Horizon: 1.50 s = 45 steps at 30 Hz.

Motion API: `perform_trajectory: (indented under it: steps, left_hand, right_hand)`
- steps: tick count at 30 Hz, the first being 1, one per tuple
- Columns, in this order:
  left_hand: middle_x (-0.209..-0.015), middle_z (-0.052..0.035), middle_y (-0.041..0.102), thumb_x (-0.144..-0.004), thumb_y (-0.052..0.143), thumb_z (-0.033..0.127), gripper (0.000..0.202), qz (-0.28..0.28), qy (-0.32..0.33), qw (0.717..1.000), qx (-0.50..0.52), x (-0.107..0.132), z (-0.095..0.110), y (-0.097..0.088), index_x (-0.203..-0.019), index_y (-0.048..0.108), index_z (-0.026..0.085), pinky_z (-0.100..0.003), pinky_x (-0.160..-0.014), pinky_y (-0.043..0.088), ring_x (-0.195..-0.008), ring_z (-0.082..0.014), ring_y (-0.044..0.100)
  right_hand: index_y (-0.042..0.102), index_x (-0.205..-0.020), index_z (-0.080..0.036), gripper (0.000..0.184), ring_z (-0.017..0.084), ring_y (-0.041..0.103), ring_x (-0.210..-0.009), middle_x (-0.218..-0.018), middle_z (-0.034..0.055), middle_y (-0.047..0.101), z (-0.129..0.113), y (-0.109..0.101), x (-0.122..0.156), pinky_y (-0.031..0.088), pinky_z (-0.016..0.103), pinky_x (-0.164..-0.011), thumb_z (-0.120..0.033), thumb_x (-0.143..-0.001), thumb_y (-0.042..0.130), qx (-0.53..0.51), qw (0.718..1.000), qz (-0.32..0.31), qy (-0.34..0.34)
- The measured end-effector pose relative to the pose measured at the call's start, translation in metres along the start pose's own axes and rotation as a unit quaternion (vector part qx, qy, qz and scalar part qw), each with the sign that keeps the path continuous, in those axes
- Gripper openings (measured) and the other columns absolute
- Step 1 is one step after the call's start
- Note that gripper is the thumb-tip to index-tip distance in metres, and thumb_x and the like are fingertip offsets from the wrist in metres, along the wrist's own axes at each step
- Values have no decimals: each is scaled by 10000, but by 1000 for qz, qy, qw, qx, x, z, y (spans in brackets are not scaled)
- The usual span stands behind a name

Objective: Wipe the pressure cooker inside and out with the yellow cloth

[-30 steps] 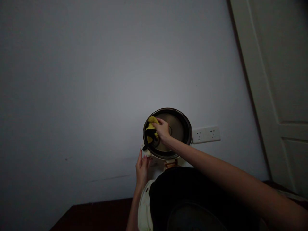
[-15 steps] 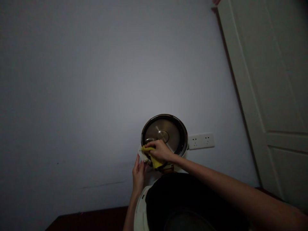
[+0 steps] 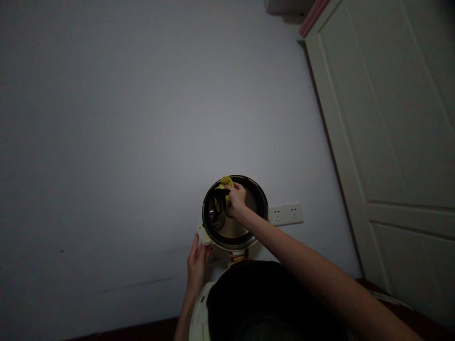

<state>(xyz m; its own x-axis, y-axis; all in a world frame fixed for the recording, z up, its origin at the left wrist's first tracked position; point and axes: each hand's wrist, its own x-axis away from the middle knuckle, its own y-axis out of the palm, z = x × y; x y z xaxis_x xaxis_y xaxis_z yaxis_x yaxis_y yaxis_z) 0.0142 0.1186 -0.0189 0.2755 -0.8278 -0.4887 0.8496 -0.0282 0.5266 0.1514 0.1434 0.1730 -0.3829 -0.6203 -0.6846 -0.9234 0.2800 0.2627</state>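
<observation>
A round hinged lid point(image 3: 245, 229) with a shiny metal inner plate and dark rim stands raised, the lid of a white cooker point(image 3: 199, 312) with a dark round interior point(image 3: 249, 293). My right hand point(image 3: 237, 196) is closed on a yellow cloth point(image 3: 226, 181) at the upper left of the lid's inner side. Part of the cloth lies in shadow. With its fingers on the white latch part point(image 3: 204, 234) at the lid's lower left edge, my left hand point(image 3: 197, 263) steadies the lid. A small round metal fitting point(image 3: 216, 219) sits on the plate below the cloth.
Behind the lid is a pale wall point(image 3: 135, 142). A white double socket point(image 3: 286, 214) is on the wall just right of the lid. A panelled white door point(image 3: 398, 156) stands at the right. A dark surface point(image 3: 156, 330) runs along the bottom.
My right hand has moved the yellow cloth from the lid's lower left edge up onto the upper left of its inner side. My left hand stays at the latch part. The view has shifted slightly.
</observation>
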Motion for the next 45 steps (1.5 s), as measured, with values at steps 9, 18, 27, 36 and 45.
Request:
perform_trajectory:
  steps: [9,18,27,36,45]
  left_hand:
    - [-1319,-134,566,-775,687,297,682,35,-15,999,-21,-1,0,-2,-1391,422,172,-381,-955,480,-1115,-251,608]
    - [-1371,-123,515,-836,608,277,631,17,-11,1000,1,-4,-4,0,-1418,378,190,-388,-961,480,-1123,-246,606]
    - [-1357,-124,528,-825,622,287,637,18,-10,1000,-2,-3,-2,2,-1411,391,198,-410,-969,471,-1157,-262,581]
    - [-1312,-134,570,-791,668,326,707,9,-11,1000,-9,-4,-4,-2,-1419,376,183,-388,-955,480,-1066,-244,639]
    - [-1335,-125,549,-766,691,383,721,10,-6,999,-30,-1,1,2,-1402,408,193,-366,-938,493,-1107,-255,615]
  right_hand:
    - [703,-810,-159,233,175,635,-765,-830,43,714,16,-5,83,476,272,-723,-72,-617,605,120,953,-258,-104]
    - [651,-947,-146,313,182,577,-917,-953,64,642,-17,-55,28,433,293,-852,-28,-664,588,235,892,-244,-301]
    - [630,-1061,-205,197,189,524,-1008,-1069,84,583,-35,-57,-19,430,287,-862,-251,-886,554,399,782,-180,-443]
    - [625,-1135,-282,296,186,560,-966,-1118,63,620,-50,-47,-16,412,251,-705,-337,-959,394,555,719,-175,-379]
    - [621,-1147,-268,307,200,548,-993,-1132,84,609,-60,-48,-10,408,266,-718,-315,-958,383,584,708,-180,-355]
